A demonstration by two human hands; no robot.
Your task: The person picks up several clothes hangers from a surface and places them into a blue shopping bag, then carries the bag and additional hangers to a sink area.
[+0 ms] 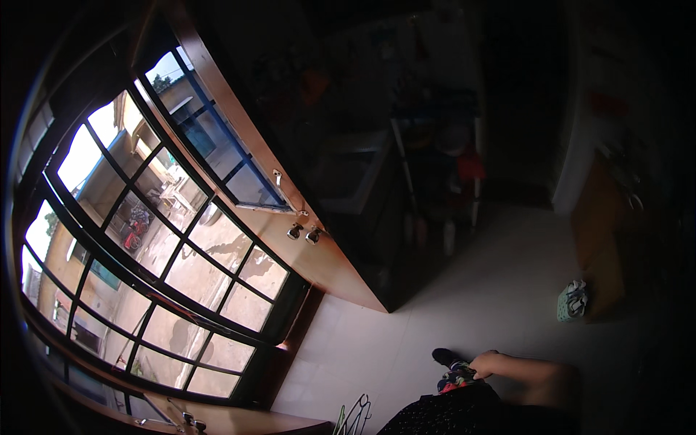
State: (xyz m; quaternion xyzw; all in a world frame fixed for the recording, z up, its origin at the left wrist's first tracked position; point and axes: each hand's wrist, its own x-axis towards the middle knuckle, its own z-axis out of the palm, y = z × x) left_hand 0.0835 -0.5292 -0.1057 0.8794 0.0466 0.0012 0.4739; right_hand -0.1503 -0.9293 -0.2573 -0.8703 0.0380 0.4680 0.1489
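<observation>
My right hand point(485, 363) hangs low at the bottom right. Its fingers touch or overlap a patterned cloth point(457, 378) in black, red and green, probably trousers. I cannot tell whether they grip it. Beyond the cloth shows a dark shoe or sock point(444, 356) over the pale tiled floor point(364, 337). My dark speckled top point(451, 410) fills the bottom edge. My left hand is out of view. Several clothes hangers point(356, 416), green and dark, poke in at the bottom edge; what holds them is hidden.
On the left stands a dark-framed glass door point(179, 239) onto a sunlit courtyard. A wooden window frame point(337, 266) with an edge juts over the floor. At the right, a small green basket point(572, 302) sits beside a wooden cabinet point(603, 239). A shelf rack point(435, 163) stands in shadow.
</observation>
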